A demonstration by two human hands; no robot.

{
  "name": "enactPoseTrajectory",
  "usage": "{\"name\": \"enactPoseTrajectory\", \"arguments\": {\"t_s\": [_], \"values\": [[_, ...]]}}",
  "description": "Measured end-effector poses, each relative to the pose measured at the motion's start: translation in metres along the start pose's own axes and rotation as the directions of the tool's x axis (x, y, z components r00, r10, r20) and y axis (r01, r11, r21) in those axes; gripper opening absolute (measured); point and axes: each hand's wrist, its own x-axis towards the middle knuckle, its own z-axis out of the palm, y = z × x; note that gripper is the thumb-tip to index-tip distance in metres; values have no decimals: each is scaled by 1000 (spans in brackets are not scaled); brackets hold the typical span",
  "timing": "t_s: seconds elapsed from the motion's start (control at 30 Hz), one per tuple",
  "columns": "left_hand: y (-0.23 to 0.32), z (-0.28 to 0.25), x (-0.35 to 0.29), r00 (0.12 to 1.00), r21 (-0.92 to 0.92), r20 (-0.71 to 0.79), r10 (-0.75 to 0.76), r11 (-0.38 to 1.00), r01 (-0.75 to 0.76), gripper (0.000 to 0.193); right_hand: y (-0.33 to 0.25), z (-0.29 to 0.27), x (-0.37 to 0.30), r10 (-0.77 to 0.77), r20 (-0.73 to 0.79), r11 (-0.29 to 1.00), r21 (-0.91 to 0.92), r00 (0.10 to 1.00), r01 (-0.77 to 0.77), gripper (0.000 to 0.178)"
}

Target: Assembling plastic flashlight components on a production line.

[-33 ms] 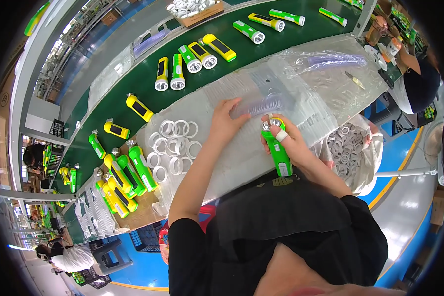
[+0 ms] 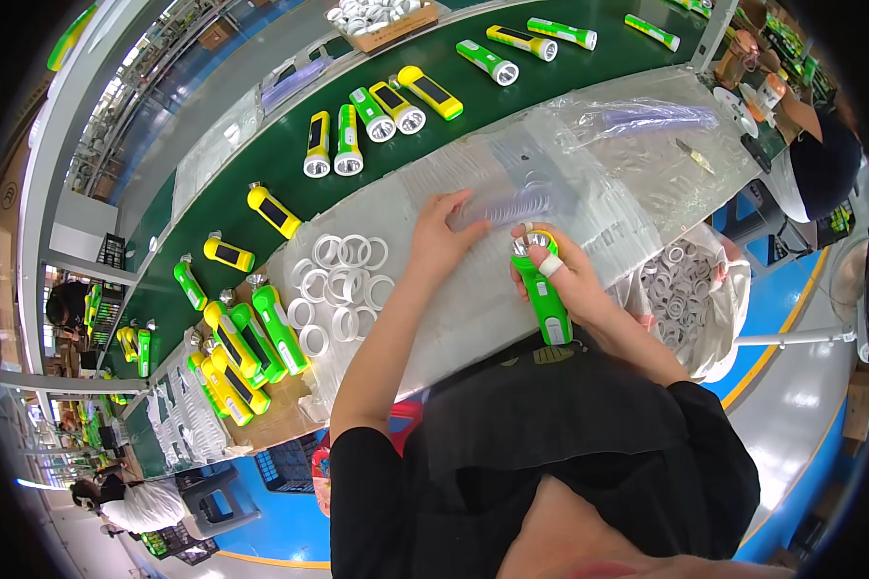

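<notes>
My right hand [image 2: 572, 277] is wrapped round a green flashlight [image 2: 548, 311], whose shiny reflector head points away from me. White tape bands the thumb and a fingertip. To its left, my left hand [image 2: 442, 236] has thumb and fingers on either side of the near end of a row of clear plastic discs [image 2: 517, 206], which lies on the plastic-covered bench [image 2: 444, 323]. Whether a single disc is pinched apart from the row cannot be made out. Loose white rings [image 2: 342, 283] lie left of my left forearm.
Green and yellow flashlights [image 2: 246, 343] cluster at left; more stand along the green conveyor belt [image 2: 261, 145]. A bag of white rings [image 2: 681, 299] hangs at right. A knife [image 2: 693, 154] and bagged clear parts [image 2: 657, 119] lie far right. A box of white rings [image 2: 386, 24] stands beyond the belt.
</notes>
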Motion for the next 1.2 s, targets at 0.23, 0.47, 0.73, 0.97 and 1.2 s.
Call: {"name": "enactPoseTrajectory", "arguments": {"t_s": [0.23,0.47,0.73,0.97,1.2], "values": [[41,-19,-24,991,-575,84,101,817,-34,45,-5,9,5,7,42,1000,-23,999,-6,36],[68,-24,-58,911,-112,-50,409,904,-412,38,-5,23,7,-51,176,994,-86,983,67,40],[63,-27,-70,874,-159,-105,474,860,-485,35,-1,30,11,12,337,992,-119,942,30,41],[53,-37,-71,853,-63,-216,475,865,-498,33,9,47,24,-2,321,999,-41,947,16,37],[41,-115,-105,961,336,15,276,904,-265,65,-1,46,73,-297,273,943,-65,915,326,52]]}}
